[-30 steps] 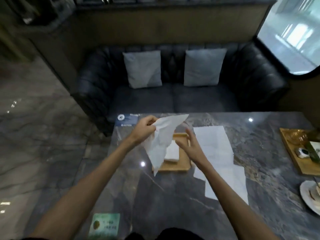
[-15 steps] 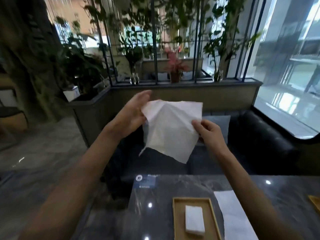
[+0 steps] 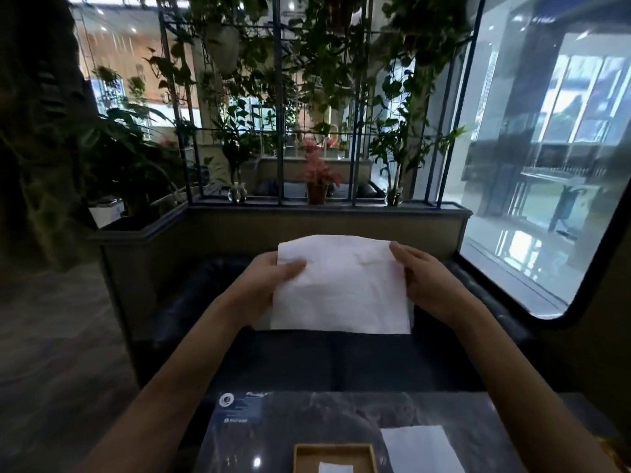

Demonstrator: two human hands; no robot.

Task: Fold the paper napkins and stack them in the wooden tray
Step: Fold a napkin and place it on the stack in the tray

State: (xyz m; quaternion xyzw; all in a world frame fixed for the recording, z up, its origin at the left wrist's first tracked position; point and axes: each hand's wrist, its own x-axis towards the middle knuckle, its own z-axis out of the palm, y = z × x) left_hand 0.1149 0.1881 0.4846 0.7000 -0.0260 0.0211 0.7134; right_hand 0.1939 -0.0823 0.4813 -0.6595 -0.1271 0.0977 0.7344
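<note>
A white paper napkin hangs spread flat in the air in front of me, above the far end of the table. My left hand grips its left edge, thumb on the front. My right hand pinches its right edge. Below, at the bottom of the head view, the wooden tray rests on the marble table. A small folded napkin lies inside the tray, cut off by the frame. Flat unfolded napkins lie on the table just right of the tray.
A blue card lies at the table's far left corner. Beyond the table stands a dark sofa, then a low wall with potted plants and a metal grid. A large window is on the right.
The view tilted upward. The napkin went from a loose diagonal hold to a flat rectangle, with both hands now on opposite side edges.
</note>
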